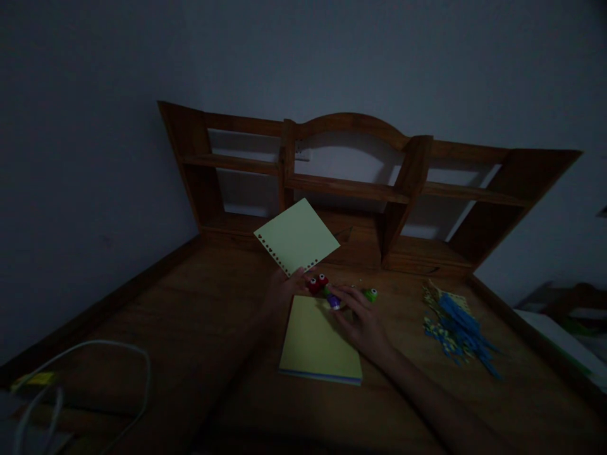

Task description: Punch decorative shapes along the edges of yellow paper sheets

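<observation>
My left hand (283,292) pinches the lower corner of a pale yellow paper sheet (298,236) and holds it up over the desk; small holes run along two of its edges. My right hand (363,319) lies with spread fingers on the far right corner of a yellow paper stack (317,344), its fingertips by a purple craft punch (334,301). A red punch (317,283) and a green punch (370,294) sit just beyond the stack.
A wooden desk (190,316) carries a wooden shelf hutch (351,183) against the wall. A heap of blue and yellow paper strips (453,322) lies to the right. A white cable (118,373) loops at the near left. The room is dim.
</observation>
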A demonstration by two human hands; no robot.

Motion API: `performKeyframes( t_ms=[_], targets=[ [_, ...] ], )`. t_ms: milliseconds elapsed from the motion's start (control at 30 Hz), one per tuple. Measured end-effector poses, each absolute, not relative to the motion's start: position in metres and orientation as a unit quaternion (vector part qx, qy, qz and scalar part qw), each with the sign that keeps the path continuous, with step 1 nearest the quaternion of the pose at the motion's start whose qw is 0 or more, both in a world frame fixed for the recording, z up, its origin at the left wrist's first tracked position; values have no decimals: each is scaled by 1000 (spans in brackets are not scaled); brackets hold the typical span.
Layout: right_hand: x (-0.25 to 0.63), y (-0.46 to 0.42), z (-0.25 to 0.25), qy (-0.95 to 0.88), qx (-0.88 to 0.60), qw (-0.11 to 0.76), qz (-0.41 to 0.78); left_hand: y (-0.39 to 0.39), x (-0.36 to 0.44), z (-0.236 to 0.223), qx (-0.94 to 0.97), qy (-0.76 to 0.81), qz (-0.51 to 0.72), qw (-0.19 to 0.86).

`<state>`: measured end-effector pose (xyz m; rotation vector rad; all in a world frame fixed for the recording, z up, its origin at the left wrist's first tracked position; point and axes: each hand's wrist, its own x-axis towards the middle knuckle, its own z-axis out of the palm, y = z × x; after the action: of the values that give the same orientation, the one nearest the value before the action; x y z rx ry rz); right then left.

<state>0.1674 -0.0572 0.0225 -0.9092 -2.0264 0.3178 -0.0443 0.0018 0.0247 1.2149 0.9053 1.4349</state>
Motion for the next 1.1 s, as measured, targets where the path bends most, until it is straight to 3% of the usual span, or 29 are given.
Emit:
performKeyframes(
  t_ms=[267, 500, 700, 833, 1100],
  targets=[
    [167, -58, 21, -788, -388, 450, 162, 5, -43, 16, 487, 404, 592, 499],
    [166, -59, 20, -755, -403, 463, 231, 1, -40, 18, 492, 402, 531, 561],
    [162, -51, 12, -656, -413, 502, 384, 0, -37, 18, 527, 380, 501, 572],
    [160, -45, 11, -591, -405, 499, 487, -2, -38, 19, 558, 371, 501, 548],
    [163, -41, 3, -580, -388, 498, 514, -7, -38, 23, 626, 397, 478, 471]
  ],
)
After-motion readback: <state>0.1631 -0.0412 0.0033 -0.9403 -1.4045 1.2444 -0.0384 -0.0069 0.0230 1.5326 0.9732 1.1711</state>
